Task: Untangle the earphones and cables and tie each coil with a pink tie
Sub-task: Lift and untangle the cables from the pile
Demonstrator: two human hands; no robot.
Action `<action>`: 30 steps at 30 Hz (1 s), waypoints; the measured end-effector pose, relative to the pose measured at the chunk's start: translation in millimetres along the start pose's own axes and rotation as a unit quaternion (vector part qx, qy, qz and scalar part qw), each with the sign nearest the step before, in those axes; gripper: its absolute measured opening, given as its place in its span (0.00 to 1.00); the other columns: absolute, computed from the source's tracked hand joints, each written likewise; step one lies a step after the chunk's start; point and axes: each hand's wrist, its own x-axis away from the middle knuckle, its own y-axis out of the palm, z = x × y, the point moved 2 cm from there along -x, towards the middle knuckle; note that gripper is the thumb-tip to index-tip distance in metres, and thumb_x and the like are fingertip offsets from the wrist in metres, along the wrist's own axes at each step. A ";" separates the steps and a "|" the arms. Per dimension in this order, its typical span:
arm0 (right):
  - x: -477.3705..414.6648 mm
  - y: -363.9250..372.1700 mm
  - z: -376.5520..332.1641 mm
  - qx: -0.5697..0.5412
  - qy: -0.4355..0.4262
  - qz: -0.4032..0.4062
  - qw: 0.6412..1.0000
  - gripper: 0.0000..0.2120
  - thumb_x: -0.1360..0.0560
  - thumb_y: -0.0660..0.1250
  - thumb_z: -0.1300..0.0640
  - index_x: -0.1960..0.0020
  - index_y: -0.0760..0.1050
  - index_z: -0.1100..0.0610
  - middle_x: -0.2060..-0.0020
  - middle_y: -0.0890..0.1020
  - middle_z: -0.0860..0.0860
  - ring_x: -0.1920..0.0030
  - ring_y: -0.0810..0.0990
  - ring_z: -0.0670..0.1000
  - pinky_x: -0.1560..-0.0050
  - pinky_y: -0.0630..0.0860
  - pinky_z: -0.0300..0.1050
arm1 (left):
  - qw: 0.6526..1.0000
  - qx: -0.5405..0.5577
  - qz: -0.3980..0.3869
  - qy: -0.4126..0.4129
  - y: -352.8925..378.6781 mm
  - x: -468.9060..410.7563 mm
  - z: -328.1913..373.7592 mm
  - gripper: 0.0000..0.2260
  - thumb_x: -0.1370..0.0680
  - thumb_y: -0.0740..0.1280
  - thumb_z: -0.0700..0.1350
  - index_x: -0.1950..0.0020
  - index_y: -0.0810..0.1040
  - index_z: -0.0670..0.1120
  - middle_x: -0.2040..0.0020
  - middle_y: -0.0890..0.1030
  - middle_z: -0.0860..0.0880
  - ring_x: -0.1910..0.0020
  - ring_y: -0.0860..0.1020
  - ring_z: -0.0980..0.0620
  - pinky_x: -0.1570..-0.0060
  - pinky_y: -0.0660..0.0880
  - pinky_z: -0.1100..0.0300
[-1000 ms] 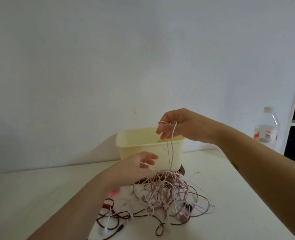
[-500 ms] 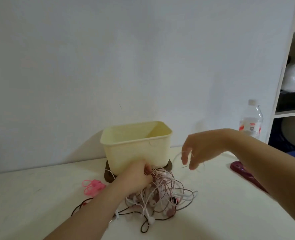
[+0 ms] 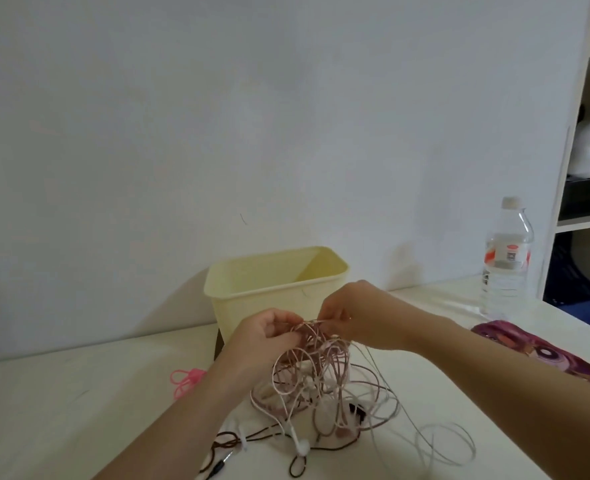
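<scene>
A tangled heap of pink, white and brown earphone cables (image 3: pixel 321 393) lies on the white table (image 3: pixel 61 410) in front of a pale yellow tub (image 3: pixel 276 289). My left hand (image 3: pixel 265 337) grips the top of the tangle and lifts it slightly. My right hand (image 3: pixel 359 318) pinches strands at the same raised spot, close against the left. A white earbud (image 3: pixel 301 446) and a brown cable with a plug (image 3: pixel 224 459) trail toward me. A loose white loop (image 3: pixel 445 445) lies to the right. Pink ties (image 3: pixel 186 377) rest on the table left of the heap.
A clear water bottle (image 3: pixel 506 258) stands at the back right. A patterned purple case (image 3: pixel 542 351) lies on the table under my right forearm. A white shelf unit (image 3: pixel 587 140) rises past the table's right edge. A wall is behind the tub.
My right hand came down from a raised strand, swung right, then returned to the top of the tangle. My left hand took hold of the heap and raised it.
</scene>
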 end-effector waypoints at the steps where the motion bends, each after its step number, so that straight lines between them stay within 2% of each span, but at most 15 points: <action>1: -1.1 0.6 1.0 -0.025 0.002 0.008 1.000 0.07 0.23 0.66 0.54 0.53 0.82 0.54 0.61 0.82 0.47 0.59 0.82 0.50 0.54 0.80 0.46 | 1.000 0.020 0.008 -0.002 -2.9 0.8 -0.2 0.07 0.26 0.68 0.33 0.51 0.79 0.43 0.56 0.85 0.45 0.59 0.83 0.49 0.53 0.79 0.55; 3: -1.9 0.4 1.8 -0.091 0.009 0.032 0.995 0.06 0.24 0.67 0.53 0.57 0.82 0.53 0.65 0.83 0.48 0.62 0.83 0.52 0.58 0.80 0.47 | 0.997 0.077 0.010 -0.005 -5.3 1.7 1.9 0.07 0.25 0.66 0.32 0.52 0.78 0.42 0.57 0.84 0.43 0.60 0.82 0.49 0.54 0.78 0.53; 7: 0.3 3.4 0.5 -0.217 0.036 0.090 0.971 0.08 0.23 0.66 0.54 0.59 0.82 0.51 0.70 0.82 0.47 0.70 0.78 0.43 0.62 0.76 0.41 | 0.971 0.233 -0.047 -0.039 0.0 6.5 12.5 0.10 0.24 0.58 0.30 0.50 0.75 0.41 0.62 0.80 0.44 0.67 0.78 0.49 0.65 0.76 0.56; 9: 1.9 9.0 -3.5 -0.290 0.059 0.112 0.949 0.09 0.23 0.66 0.54 0.61 0.81 0.52 0.69 0.82 0.55 0.71 0.78 0.48 0.64 0.76 0.46 | 0.959 0.271 -0.076 -0.044 1.1 9.0 16.7 0.09 0.25 0.58 0.31 0.50 0.73 0.41 0.62 0.80 0.44 0.67 0.78 0.48 0.66 0.75 0.56; 10: 2.3 11.4 -5.7 -0.313 0.066 0.125 0.939 0.09 0.23 0.66 0.54 0.61 0.81 0.53 0.69 0.82 0.55 0.71 0.78 0.49 0.64 0.76 0.49 | 0.957 0.275 -0.083 -0.041 0.6 9.5 18.1 0.07 0.26 0.60 0.33 0.50 0.73 0.41 0.62 0.79 0.44 0.67 0.78 0.48 0.68 0.76 0.56; 13: 1.8 15.0 -10.3 -0.327 0.064 0.170 0.927 0.09 0.23 0.65 0.54 0.61 0.80 0.53 0.69 0.82 0.46 0.71 0.76 0.48 0.62 0.75 0.51 | 0.971 0.232 -0.060 -0.020 -1.6 9.6 19.8 0.03 0.27 0.67 0.41 0.55 0.76 0.43 0.62 0.78 0.45 0.67 0.78 0.48 0.66 0.75 0.55; 15: 2.7 12.0 -13.3 -0.332 0.058 0.205 0.919 0.09 0.23 0.65 0.55 0.60 0.80 0.52 0.69 0.82 0.44 0.70 0.74 0.49 0.63 0.74 0.47 | 0.983 0.183 -0.016 -0.003 -2.6 8.4 17.0 0.03 0.25 0.67 0.42 0.59 0.78 0.46 0.65 0.80 0.47 0.69 0.77 0.52 0.68 0.74 0.57; 18: 4.9 9.0 -16.0 -0.379 0.047 0.249 0.890 0.08 0.22 0.64 0.58 0.59 0.80 0.54 0.67 0.83 0.47 0.68 0.77 0.45 0.63 0.75 0.35 | 0.994 0.105 0.013 0.027 -5.7 8.4 12.7 0.04 0.24 0.67 0.43 0.59 0.80 0.49 0.64 0.81 0.50 0.67 0.78 0.55 0.61 0.75 0.57; 20: 4.7 10.7 -15.8 -0.433 0.051 0.258 0.862 0.09 0.22 0.63 0.60 0.58 0.79 0.57 0.67 0.82 0.49 0.66 0.79 0.46 0.62 0.76 0.36 | 0.997 0.042 0.012 0.056 -7.9 9.4 12.9 0.01 0.24 0.68 0.44 0.54 0.79 0.48 0.63 0.81 0.51 0.66 0.78 0.57 0.57 0.75 0.58; 24: 1.1 13.8 -14.8 -0.508 0.070 0.242 0.824 0.09 0.20 0.59 0.62 0.57 0.76 0.59 0.68 0.82 0.52 0.64 0.81 0.50 0.61 0.77 0.40 | 0.999 0.028 0.009 0.043 -3.5 8.1 14.8 0.08 0.26 0.70 0.38 0.50 0.78 0.48 0.61 0.81 0.49 0.67 0.76 0.55 0.62 0.72 0.59; 27: -0.6 14.4 -15.4 -0.494 0.053 0.238 0.834 0.10 0.20 0.57 0.61 0.57 0.73 0.59 0.67 0.83 0.54 0.62 0.81 0.52 0.59 0.77 0.42 | 0.998 0.055 0.024 0.014 -0.9 4.7 13.4 0.08 0.26 0.70 0.38 0.48 0.79 0.47 0.56 0.84 0.49 0.65 0.77 0.55 0.60 0.73 0.59; 30: 1.8 15.1 -17.5 -0.460 0.010 0.249 0.852 0.10 0.19 0.56 0.61 0.56 0.73 0.59 0.64 0.83 0.54 0.60 0.82 0.53 0.57 0.77 0.41 | 0.993 0.119 0.008 -0.011 -2.0 3.2 14.4 0.09 0.23 0.67 0.41 0.44 0.79 0.43 0.52 0.84 0.44 0.58 0.80 0.53 0.58 0.74 0.59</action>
